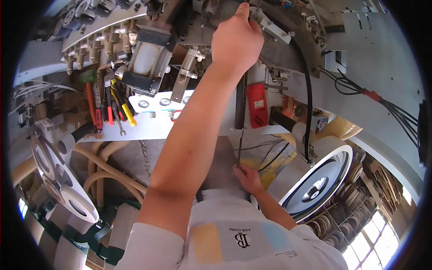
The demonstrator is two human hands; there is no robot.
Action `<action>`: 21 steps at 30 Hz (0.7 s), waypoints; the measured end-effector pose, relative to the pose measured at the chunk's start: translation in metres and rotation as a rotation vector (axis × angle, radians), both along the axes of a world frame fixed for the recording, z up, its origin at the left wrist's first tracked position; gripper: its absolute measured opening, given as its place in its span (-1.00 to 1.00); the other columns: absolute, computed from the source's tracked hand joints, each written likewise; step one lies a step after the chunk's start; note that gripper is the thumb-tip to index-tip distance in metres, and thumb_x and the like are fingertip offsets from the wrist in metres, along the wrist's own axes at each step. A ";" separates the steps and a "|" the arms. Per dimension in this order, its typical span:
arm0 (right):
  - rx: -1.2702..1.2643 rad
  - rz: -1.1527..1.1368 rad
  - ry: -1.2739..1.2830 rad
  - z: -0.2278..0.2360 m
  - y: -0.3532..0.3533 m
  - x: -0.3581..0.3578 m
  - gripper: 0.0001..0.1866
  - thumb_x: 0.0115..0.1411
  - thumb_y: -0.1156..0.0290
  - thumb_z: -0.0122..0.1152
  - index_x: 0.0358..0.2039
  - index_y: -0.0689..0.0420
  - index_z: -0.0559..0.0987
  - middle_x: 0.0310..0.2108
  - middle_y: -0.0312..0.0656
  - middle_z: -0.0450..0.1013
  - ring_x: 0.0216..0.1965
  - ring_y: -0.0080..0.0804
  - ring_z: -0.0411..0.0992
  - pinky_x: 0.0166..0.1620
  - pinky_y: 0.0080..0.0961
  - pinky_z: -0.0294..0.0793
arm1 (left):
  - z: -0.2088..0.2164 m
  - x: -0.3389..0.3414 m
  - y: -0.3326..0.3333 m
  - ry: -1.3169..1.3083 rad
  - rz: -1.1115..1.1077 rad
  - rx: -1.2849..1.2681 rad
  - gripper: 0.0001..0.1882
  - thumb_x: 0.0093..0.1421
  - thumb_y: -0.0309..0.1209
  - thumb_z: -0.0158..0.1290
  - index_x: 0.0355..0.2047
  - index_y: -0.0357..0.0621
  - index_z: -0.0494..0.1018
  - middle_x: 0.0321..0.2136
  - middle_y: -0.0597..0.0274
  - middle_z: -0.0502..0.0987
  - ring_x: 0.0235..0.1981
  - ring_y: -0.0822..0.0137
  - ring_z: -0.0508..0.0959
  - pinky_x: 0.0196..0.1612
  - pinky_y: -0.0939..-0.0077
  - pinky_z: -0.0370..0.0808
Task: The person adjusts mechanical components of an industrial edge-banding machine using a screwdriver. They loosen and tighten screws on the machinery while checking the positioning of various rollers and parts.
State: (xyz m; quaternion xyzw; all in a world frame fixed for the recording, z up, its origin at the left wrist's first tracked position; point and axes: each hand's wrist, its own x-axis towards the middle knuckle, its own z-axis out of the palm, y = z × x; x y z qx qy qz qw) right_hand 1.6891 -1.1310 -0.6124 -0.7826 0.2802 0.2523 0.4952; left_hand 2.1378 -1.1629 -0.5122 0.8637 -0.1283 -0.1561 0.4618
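My left arm reaches up across the middle to the machine, and my left hand [237, 38] is on its dark metal parts. The index finger is stretched out near a silver pneumatic cylinder [272, 27]; the other fingers curl under, and what they hold, if anything, is hidden. Lower down, close to my body, my right hand [248, 178] is closed around the lower end of a thin dark rod [240, 146]. That rod points up toward a thicker dark upright bar [240, 105]. Whether the two touch is unclear.
Pliers, a wrench [122, 130] and a green-headed hammer [87, 77] lie on the ledge at left. A red box-shaped thing [258, 105] stands right of the bar. Round wheels [317, 182] flank me, with beige hoses [112, 173] at left and a black cable [308, 103] at right.
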 end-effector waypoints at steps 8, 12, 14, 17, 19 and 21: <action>0.117 -0.181 0.008 0.029 -0.009 0.054 -0.72 0.42 0.29 0.21 -0.05 0.24 0.61 -0.31 -0.29 0.62 -0.23 -0.62 0.54 -0.10 -0.59 0.49 | 0.024 0.028 0.006 -0.047 -0.141 0.222 -0.49 0.38 -0.22 -0.10 0.30 -0.02 0.39 -0.02 -0.15 0.63 0.03 -0.14 0.61 0.10 0.03 0.53; 0.290 -0.370 0.058 0.040 -0.016 0.065 -0.74 0.41 0.30 0.21 -0.08 0.26 0.61 -0.31 -0.26 0.63 -0.25 -0.63 0.56 -0.12 -0.61 0.50 | 0.039 0.034 0.005 -0.070 -0.174 0.307 -0.48 0.39 -0.21 -0.11 0.31 -0.05 0.38 0.01 -0.13 0.62 0.06 -0.16 0.59 0.14 0.02 0.51; 0.255 -0.335 0.034 0.043 -0.022 0.069 -0.74 0.41 0.30 0.22 -0.09 0.26 0.61 -0.32 -0.26 0.63 -0.27 -0.63 0.56 -0.13 -0.61 0.51 | 0.044 0.038 0.006 -0.053 -0.220 0.365 -0.46 0.39 -0.20 -0.13 0.33 -0.07 0.36 0.02 -0.14 0.62 0.06 -0.18 0.59 0.15 0.02 0.52; 0.194 -0.303 0.043 0.052 -0.028 0.075 -0.74 0.40 0.31 0.22 -0.09 0.26 0.61 -0.35 -0.25 0.64 -0.29 -0.62 0.56 -0.16 -0.61 0.51 | 0.049 0.038 0.003 -0.037 -0.246 0.408 -0.47 0.40 -0.21 -0.14 0.34 -0.03 0.36 0.02 -0.15 0.62 0.06 -0.17 0.59 0.15 0.02 0.52; 0.173 -0.306 0.072 0.052 -0.033 0.074 -0.75 0.40 0.31 0.22 -0.10 0.26 0.61 -0.36 -0.25 0.64 -0.30 -0.61 0.57 -0.18 -0.60 0.52 | 0.051 0.037 0.003 -0.067 -0.245 0.443 -0.48 0.40 -0.22 -0.15 0.33 -0.01 0.37 0.01 -0.15 0.63 0.05 -0.16 0.60 0.14 0.01 0.53; 0.091 -0.267 0.012 0.044 -0.038 0.065 -0.75 0.40 0.31 0.22 -0.11 0.26 0.61 -0.36 -0.22 0.64 -0.31 -0.59 0.58 -0.18 -0.59 0.52 | 0.050 0.035 0.004 -0.087 -0.245 0.479 -0.50 0.41 -0.23 -0.15 0.32 0.01 0.37 0.00 -0.14 0.63 0.04 -0.16 0.61 0.13 0.01 0.53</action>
